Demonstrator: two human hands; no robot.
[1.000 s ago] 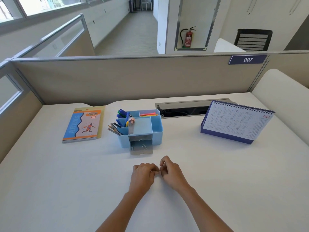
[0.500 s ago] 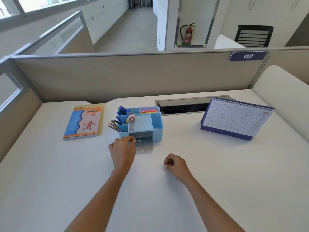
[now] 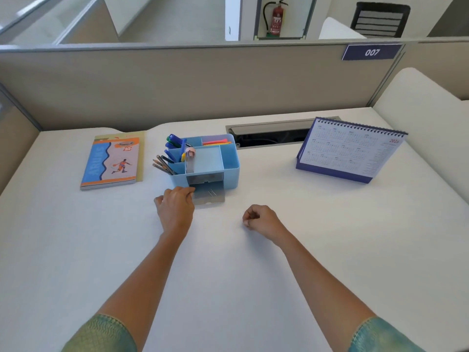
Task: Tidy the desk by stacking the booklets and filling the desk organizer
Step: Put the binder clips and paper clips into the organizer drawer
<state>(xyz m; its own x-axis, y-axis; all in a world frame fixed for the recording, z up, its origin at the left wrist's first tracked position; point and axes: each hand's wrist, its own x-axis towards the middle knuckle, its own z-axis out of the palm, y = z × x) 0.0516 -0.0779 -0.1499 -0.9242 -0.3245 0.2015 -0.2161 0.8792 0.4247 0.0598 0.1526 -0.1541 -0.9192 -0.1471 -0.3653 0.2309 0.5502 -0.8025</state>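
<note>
White desk top (image 3: 253, 288), matt, bounded at the back by a beige fabric partition (image 3: 203, 82).

Stack of thin paper booklets (image 3: 111, 161), top cover blue and orange with a basketball player printed on it. It is laid flat at the far left of the desk, well apart from the other items.

Bundle of grey wooden pencils (image 3: 163, 165), leaned leftward out of the front left compartment of the organizer.

Left hand (image 3: 176, 208), seen from the back and set on the desk just in front of the organizer. The fingers are bent, with the tips placed against the left edge of the drawer. Whether anything is gripped cannot be told.

Blue felt markers (image 3: 175, 141), stood in the rear left compartment.

Light blue plastic desk organizer (image 3: 229, 166), rectangular and divided into compartments. It is placed at the centre of the desk towards the back.

Orange and pink highlighters (image 3: 217, 142), laid flat in the rear compartment.

Clear plastic drawer (image 3: 209, 196), drawn out from the front of the organizer. Metal paper clips (image 3: 212, 192) are seen lying in it.

Right hand (image 3: 262, 219), rested on the desk well right of the drawer and touching nothing else. The fingers are clenched into a loose fist, with the thumb against the forefinger.

Grey metal cable slot (image 3: 271, 133), recessed along the back of the desk.

Navy spiral-bound desk calendar (image 3: 352, 151), stood tent-wise at the right.

Navy label marked 007 (image 3: 371, 52), fixed to the partition.
</note>
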